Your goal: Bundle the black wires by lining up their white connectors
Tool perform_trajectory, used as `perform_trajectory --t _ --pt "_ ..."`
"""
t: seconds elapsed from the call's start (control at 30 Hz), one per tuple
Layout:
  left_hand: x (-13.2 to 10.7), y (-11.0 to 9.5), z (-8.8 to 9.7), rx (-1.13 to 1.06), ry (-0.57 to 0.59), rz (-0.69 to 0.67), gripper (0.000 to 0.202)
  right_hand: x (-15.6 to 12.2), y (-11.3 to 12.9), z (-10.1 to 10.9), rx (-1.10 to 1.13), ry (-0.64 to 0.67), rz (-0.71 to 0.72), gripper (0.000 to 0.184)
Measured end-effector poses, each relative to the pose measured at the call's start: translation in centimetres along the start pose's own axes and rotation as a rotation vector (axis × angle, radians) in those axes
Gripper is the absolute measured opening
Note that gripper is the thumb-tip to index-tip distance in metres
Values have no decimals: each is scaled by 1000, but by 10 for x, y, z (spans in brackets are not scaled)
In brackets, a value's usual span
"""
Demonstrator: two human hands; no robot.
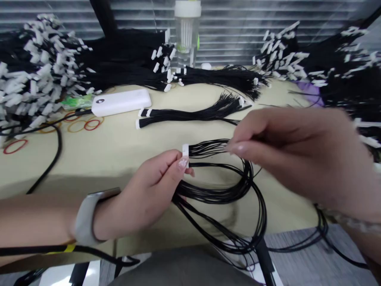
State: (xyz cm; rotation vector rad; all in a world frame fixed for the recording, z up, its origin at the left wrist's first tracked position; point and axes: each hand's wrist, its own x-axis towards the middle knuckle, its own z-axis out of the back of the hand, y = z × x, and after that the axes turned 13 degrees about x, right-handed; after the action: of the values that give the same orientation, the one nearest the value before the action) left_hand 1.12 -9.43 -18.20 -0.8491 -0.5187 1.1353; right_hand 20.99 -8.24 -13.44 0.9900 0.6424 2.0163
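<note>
My left hand is closed on a small white connector, gripping it between thumb and fingers. Several thin black wires run right from the connector. A looped bundle of black wires hangs below and passes through the same hand. To the right, my right hand pinches with thumb and forefinger at a black wire, with a small pale glint at the fingertips. The hand is slightly blurred and hides part of the wires behind it, so the wire's exact end cannot be made out.
Two black wire bundles with white connectors lie behind my hands. A white power bank sits left, near rubber bands. Large piles of white-ended wires stand at the left and right. A clear bottle is at the back.
</note>
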Motion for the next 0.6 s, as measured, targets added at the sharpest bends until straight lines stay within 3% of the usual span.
perform_trajectory --t 0.17,0.6 --pt "-1 2 1 40 38 -40 27 -4 -7 -15 -109 161 69 15" --pt "3 -3 3 144 55 -141 25 -5 -13 -24 -179 195 121 19"
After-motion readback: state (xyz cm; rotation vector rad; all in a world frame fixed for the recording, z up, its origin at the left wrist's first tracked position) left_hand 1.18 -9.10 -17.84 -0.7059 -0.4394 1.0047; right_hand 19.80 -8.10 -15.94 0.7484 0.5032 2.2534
